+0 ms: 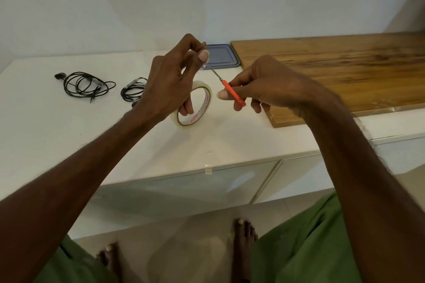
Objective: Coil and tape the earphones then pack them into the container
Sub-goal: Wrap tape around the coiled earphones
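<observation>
My left hand (171, 76) holds a roll of clear tape (202, 108) above the white counter, lower fingers through its hole, while thumb and forefinger pinch a pulled-out end of tape near the top. My right hand (259, 85) grips orange-handled scissors (232, 92), whose metal blades point up-left toward the pulled tape. Two black earphones lie on the counter to the left: one loose coil (87, 86) further left and another coil (132, 92) partly hidden behind my left wrist. A grey container lid (224, 57) lies behind my hands.
A wooden board (333, 71) covers the counter on the right. Two short pieces of clear tape (208, 165) stick at the counter's front edge. A white wall rises behind. My bare feet and green clothing show below the counter.
</observation>
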Action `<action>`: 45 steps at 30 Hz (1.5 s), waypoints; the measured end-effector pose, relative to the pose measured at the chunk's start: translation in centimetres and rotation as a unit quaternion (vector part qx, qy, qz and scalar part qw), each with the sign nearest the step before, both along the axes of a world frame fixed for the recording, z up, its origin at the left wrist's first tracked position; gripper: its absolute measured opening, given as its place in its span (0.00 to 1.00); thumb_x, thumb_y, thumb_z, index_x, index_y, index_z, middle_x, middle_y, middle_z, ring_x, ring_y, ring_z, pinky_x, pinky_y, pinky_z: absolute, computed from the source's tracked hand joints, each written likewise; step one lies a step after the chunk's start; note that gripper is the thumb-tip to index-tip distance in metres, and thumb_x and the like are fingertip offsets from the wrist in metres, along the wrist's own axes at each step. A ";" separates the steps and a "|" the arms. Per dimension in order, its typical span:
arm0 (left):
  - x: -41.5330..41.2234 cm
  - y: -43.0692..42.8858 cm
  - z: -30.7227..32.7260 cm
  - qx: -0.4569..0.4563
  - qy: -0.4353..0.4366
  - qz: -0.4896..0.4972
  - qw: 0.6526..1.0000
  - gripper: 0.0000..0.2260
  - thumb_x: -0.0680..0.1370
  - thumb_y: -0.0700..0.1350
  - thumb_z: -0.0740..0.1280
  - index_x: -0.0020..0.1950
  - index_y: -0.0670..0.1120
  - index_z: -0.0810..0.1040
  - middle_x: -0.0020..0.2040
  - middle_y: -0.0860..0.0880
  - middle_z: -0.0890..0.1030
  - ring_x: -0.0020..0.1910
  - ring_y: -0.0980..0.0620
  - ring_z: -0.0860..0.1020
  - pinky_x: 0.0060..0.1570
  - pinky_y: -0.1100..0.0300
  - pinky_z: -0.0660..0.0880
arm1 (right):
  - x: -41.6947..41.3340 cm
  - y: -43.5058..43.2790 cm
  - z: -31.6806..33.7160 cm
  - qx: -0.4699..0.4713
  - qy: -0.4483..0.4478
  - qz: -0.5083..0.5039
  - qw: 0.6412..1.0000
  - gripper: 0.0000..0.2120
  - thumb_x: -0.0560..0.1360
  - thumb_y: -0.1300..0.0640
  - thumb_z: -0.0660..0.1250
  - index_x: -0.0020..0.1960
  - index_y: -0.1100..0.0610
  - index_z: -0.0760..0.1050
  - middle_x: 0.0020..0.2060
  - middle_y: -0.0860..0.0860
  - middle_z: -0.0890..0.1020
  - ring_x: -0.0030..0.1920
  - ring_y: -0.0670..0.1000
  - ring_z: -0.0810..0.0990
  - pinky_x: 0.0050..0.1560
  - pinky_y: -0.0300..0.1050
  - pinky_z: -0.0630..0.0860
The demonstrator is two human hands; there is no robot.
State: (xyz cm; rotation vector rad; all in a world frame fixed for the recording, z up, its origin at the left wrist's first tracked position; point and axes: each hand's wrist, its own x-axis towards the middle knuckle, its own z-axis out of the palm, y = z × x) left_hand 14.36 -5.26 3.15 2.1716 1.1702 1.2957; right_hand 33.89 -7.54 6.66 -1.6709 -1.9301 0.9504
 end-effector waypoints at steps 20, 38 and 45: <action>1.5 0.4 -0.7 -0.079 -0.103 -0.031 0.991 0.09 0.84 0.55 0.57 0.47 0.53 0.66 0.53 0.38 0.82 0.17 0.48 0.77 0.15 0.61 0.70 | -1.0 0.7 -3.0 0.052 -0.168 -0.067 0.982 0.23 0.70 0.63 0.73 0.65 0.56 0.76 0.58 0.55 0.80 0.54 0.53 0.80 0.53 0.48 0.79; 0.3 3.2 -1.3 -0.264 -0.209 0.028 0.941 0.11 0.77 0.57 0.69 0.47 0.50 0.82 0.51 0.54 0.84 0.47 0.53 0.85 0.44 0.56 0.83 | 1.0 3.5 -3.8 0.091 -0.152 -0.180 0.968 0.20 0.69 0.45 0.76 0.46 0.62 0.80 0.39 0.55 0.84 0.38 0.54 0.83 0.42 0.47 0.81; -1.5 0.9 -0.6 -0.304 -0.136 0.011 0.943 0.15 0.77 0.59 0.66 0.48 0.50 0.85 0.56 0.53 0.84 0.56 0.54 0.80 0.49 0.59 0.82 | -2.8 1.3 -2.1 0.146 0.104 -0.142 0.973 0.20 0.71 0.38 0.71 0.39 0.56 0.82 0.34 0.46 0.84 0.26 0.47 0.81 0.27 0.38 0.75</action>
